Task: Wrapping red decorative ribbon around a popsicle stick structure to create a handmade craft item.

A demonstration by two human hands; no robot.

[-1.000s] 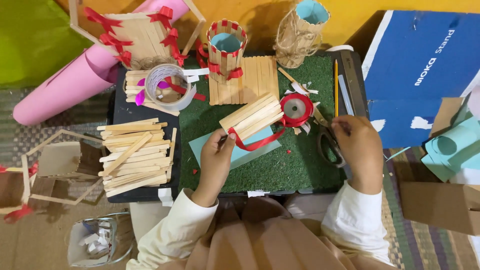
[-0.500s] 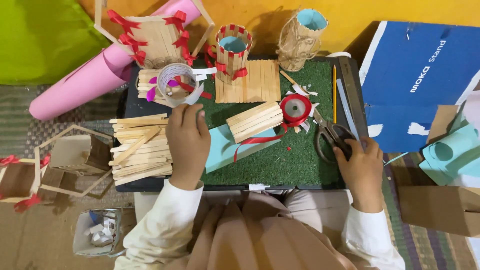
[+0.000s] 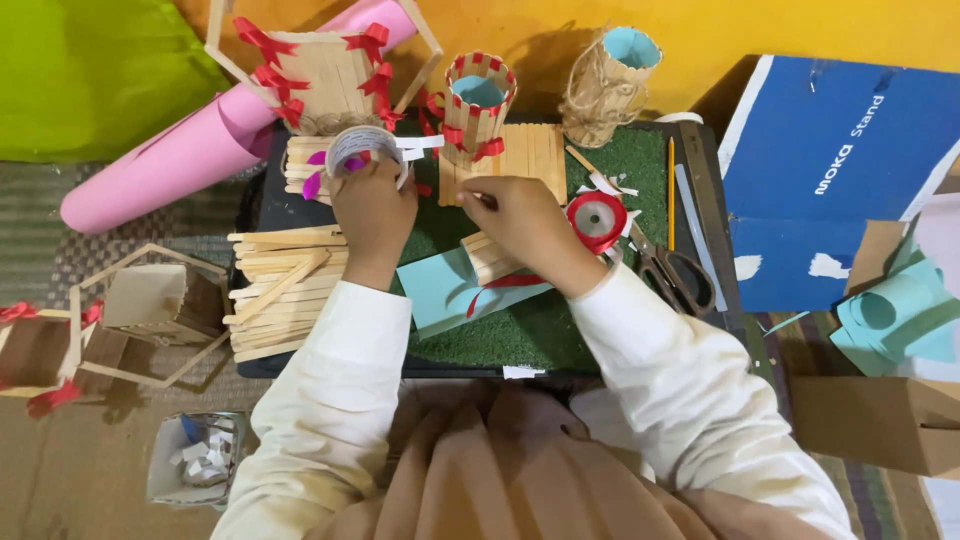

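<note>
The tape roll (image 3: 365,152) stands at the far edge of the tabletop (image 3: 560,325), gripped by the left hand (image 3: 372,208) just behind it, while the right hand (image 3: 522,215), farther right, pinches its fingers (image 3: 478,197) together on the drawn-out tape end, too small to see clearly.

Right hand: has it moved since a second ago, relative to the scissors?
Yes. The right hand left the black-handled scissors at the mat's right side and moved left and away from the body, now beside the flat panel of wooden sticks.
</note>
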